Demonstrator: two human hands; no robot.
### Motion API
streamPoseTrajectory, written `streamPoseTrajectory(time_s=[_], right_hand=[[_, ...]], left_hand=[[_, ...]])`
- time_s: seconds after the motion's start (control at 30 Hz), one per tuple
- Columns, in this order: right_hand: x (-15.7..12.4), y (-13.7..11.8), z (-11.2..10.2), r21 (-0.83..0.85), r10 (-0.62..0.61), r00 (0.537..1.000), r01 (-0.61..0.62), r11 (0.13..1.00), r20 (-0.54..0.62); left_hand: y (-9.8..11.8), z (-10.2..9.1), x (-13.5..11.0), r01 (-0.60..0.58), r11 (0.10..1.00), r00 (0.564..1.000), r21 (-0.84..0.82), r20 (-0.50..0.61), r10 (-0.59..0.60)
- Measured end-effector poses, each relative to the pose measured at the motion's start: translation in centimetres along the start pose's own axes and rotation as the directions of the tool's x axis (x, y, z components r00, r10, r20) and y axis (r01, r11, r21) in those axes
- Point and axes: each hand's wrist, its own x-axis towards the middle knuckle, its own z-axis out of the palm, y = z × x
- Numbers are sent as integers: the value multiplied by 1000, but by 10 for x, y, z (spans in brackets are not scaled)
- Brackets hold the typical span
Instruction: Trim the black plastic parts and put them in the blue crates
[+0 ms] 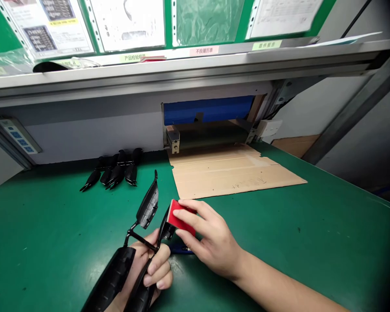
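Note:
My left hand [157, 268] is closed round a glossy black plastic molded part [147, 207], made of several long leaf-like pieces joined by a thin H-shaped runner. Its lower pieces run off toward the bottom edge of the view. Between the fingers and thumb of my right hand [211, 238] is a red rectangular pad [183, 219] with a pale edge. The pad rests against the upper right leaf of the part and hides some of it. Under my hands, a dark blue object [181, 249] lies on the table, mostly covered, its kind unclear.
Several similar black molded parts [117, 169] lie at the back left of the green table [52, 234]. A flat cardboard sheet [234, 173] extends from the opening below a blue panel [211, 110]. A power strip [19, 135] is mounted at left; a metal shelf [182, 71] spans above.

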Motion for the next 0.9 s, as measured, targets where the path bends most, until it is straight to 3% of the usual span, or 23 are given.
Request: streamPoseTrajectory(time_s=[0.2,0.4,0.63,0.7,0.77,0.83,0.9], right_hand=[[4,4,-11,89,125,952,-104,991,-279],[5,0,-9,78,77,957,-57,995,-280],[0,-10,-9,12,-42,985,45,999,-166],[0,-14,-8,-46,-123,990,120,992,-64],[0,-16,-6,-74,-177,976,187,980,124],[2,-17,-4,-104,-149,957,179,978,249],[3,-16,-2,-158,-77,969,115,981,233]], left_hand=[[5,15,-10,-73,995,992,-73,97,80],[4,15,-11,-65,996,987,-55,143,72],[2,10,-8,-34,999,994,26,110,31],[-4,-2,-3,-68,992,995,110,77,60],[-10,-17,4,-163,974,986,159,74,153],[-15,-32,9,-228,959,973,167,76,218],[-17,-40,11,-211,960,978,184,39,207]])
